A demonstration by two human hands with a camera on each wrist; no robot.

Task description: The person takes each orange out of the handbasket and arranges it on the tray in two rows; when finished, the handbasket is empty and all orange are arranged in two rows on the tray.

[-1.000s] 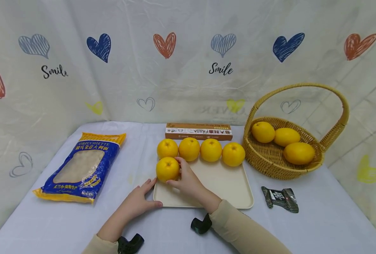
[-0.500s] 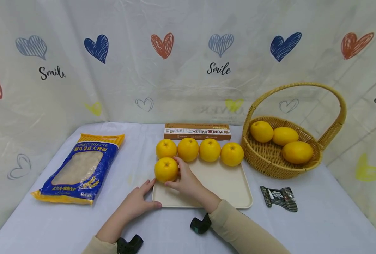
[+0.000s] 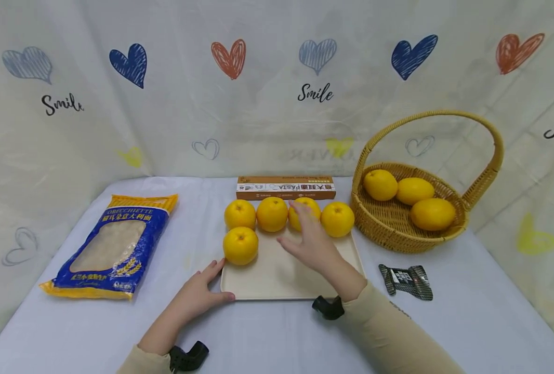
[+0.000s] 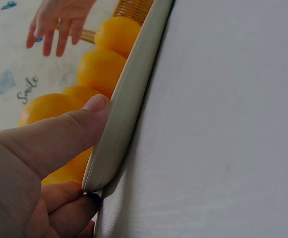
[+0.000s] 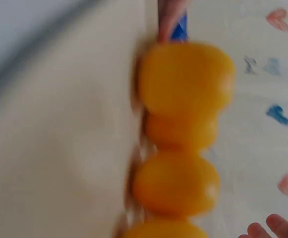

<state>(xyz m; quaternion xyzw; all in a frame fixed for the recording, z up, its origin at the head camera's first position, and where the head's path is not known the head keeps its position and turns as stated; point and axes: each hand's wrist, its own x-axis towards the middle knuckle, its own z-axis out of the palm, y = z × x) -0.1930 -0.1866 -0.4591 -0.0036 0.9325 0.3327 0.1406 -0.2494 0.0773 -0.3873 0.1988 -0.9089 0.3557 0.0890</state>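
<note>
A cream tray [image 3: 300, 278] lies mid-table. An orange [image 3: 240, 245] sits at its left side, in front of the leftmost of a back row of oranges [image 3: 272, 214]. My right hand [image 3: 315, 241] is over the tray with fingers extended and nothing in them. It overlaps one orange of the back row [image 3: 303, 208] in the head view. My left hand [image 3: 195, 297] rests at the tray's front left corner, fingers at the left side and thumb along the front edge. In the left wrist view the thumb [image 4: 79, 124] lies against the tray rim [image 4: 129, 99].
A wicker basket [image 3: 394, 236] with a tall handle and several yellow fruits [image 3: 433, 214] stands at the right. A small black packet [image 3: 405, 281] lies in front of it. The blue and yellow pasta bag [image 3: 110, 246] is at the left. Behind the tray is a brown pasta box [image 3: 286, 188].
My right hand has let go of the front orange and moved right and away from it over the tray. That orange stays put. My left hand keeps its place at the tray corner.
</note>
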